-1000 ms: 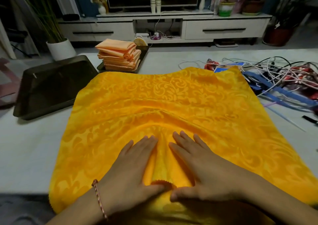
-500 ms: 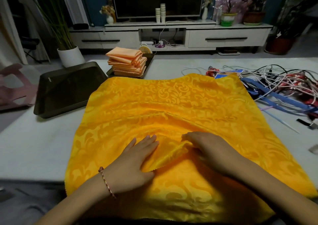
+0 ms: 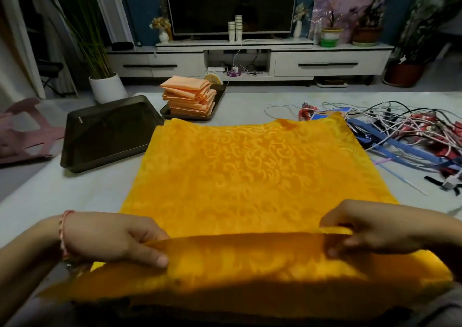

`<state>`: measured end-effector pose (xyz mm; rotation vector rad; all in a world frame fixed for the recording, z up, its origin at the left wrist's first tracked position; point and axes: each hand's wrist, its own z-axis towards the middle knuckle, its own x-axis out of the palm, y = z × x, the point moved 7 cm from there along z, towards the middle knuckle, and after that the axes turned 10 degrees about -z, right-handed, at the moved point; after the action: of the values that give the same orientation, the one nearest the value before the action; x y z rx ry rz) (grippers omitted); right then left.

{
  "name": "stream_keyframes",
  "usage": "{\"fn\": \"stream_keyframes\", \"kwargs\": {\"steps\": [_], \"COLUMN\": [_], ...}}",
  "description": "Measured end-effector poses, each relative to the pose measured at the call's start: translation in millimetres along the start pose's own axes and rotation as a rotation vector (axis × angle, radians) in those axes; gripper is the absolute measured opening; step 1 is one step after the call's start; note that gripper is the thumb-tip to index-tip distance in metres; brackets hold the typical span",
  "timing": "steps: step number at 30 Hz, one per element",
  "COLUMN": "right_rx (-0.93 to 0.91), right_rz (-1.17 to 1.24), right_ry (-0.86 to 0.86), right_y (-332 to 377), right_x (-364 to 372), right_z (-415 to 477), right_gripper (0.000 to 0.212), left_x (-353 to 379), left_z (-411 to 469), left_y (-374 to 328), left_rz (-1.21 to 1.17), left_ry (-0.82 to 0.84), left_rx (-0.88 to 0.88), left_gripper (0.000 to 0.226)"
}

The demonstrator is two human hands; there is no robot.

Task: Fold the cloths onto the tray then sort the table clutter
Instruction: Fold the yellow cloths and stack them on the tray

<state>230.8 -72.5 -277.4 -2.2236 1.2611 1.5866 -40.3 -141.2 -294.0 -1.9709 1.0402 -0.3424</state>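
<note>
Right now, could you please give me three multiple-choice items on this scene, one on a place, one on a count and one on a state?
1. Where does the stack of folded peach cloths sit?
A. on the smaller tray beyond the yellow cloth
B. on the TV stand
C. on the floor

2. How many dark trays are on the table?
A. one
B. two
C. four

3. What is the state of the yellow cloth's near edge?
A. flat and untouched
B. pressed flat under open palms
C. lifted, pinched by the left hand and the right hand

Answers: 1 A, the stack rests in the smaller tray; 2 B, the larger tray lies beside the smaller one, to its left; 3 C, each hand has a grip on the raised edge.
</note>
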Motion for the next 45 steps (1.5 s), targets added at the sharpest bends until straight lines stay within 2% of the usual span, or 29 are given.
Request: {"fn": "stream_keyframes", "kwargs": {"steps": [2, 4, 7, 9, 13, 17, 21, 23, 28, 32, 38, 42, 45], "right_rx": [-0.043, 0.006, 0.21, 0.322, 0.36, 0.371, 0.418, 0.446, 0.479, 0.469, 0.508, 0.527, 0.56], "right_rz": [0.107, 0.071, -0.197, -0.257, -0.115, -0.118, -0.125, -0.117, -0.152, -0.118, -0.141, -0.199, -0.267], "right_ry": [0.175, 0.143, -0.093, -0.229, -0.436, -0.59, -0.651, -0.682, -0.695, -0.745, -0.805, -0.832, -0.878], "right_y": [8, -1, -35, -56, -81, -95, -114, -124, -143, -152, -158, -157, -155], "right_x": [8, 7, -11, -21, -37, -59, -75, -79, -77, -80, -83, -82, -81], "right_z": [-7, 2, 28, 39, 49, 59, 78, 81, 80, 81, 91, 92, 90], "right_gripper": [0.015, 0.018, 0.015, 0.021, 0.014, 0.012, 0.016, 0.015, 0.013, 0.014, 0.014, 0.016, 0.02], "left_x": [4, 0, -41, -67, -103, -135, -161, -170, -184, -188, -194, -194, -189], "left_z": [-2, 7, 31, 42, 49, 52, 57, 59, 64, 64, 70, 70, 70], "left_y": [2, 1, -8, -10, -8, -8, -12, -11, -5, -3, -2, 0, -3], "left_rz": [0.027, 0.113, 0.434, 0.584, 0.581, 0.655, 0.62, 0.591, 0.541, 0.496, 0.555, 0.587, 0.658], "left_ry": [0.144, 0.095, -0.336, -0.57, -0.791, -0.852, -0.978, -1.026, -1.008, -1.009, -1.096, -1.131, -1.177], "left_rx": [-0.054, -0.106, -0.131, -0.135, -0.083, -0.1, -0.058, -0.014, 0.037, 0.088, 0.1, 0.09, 0.022], "left_gripper": [0.037, 0.03, 0.014, 0.012, 0.02, 0.006, 0.017, 0.015, 0.002, 0.012, 0.004, 0.004, 0.015]}}
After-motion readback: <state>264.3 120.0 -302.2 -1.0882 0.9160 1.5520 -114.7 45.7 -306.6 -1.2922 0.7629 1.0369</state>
